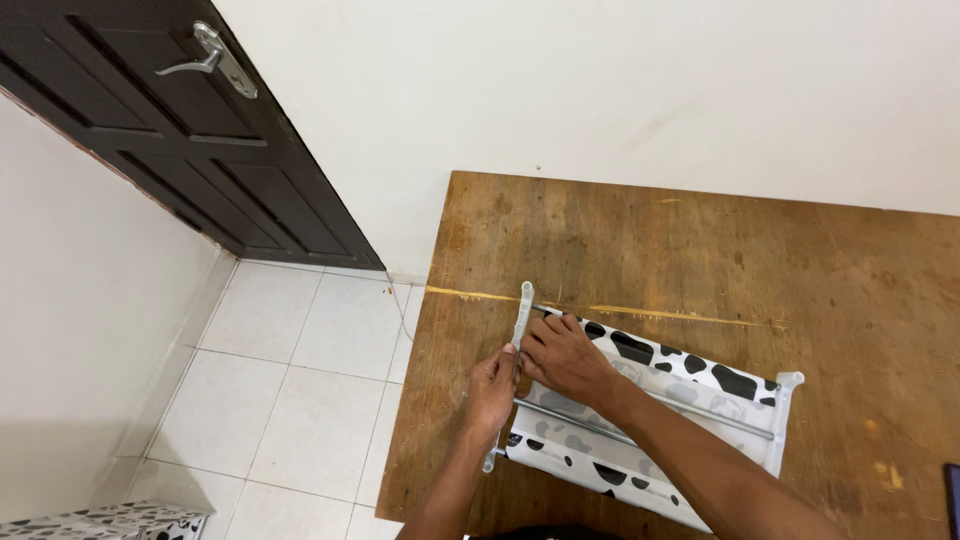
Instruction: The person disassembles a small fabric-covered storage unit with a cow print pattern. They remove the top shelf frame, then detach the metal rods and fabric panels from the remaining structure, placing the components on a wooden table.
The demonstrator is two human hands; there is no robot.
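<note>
A small shelf panel of white fabric with black cow-like patches lies flat on the wooden table. Metal rods run through it into grey plastic end bars. My left hand pinches the left end bar near its middle. My right hand rests on the fabric beside it, fingers pressing at the same bar where a rod enters. A second end bar closes the right side.
The table's left edge drops to a white tiled floor. A dark wooden door with a metal handle stands at the upper left. More cow-patterned fabric lies on the floor at the bottom left. A dark object lies at the table's right edge.
</note>
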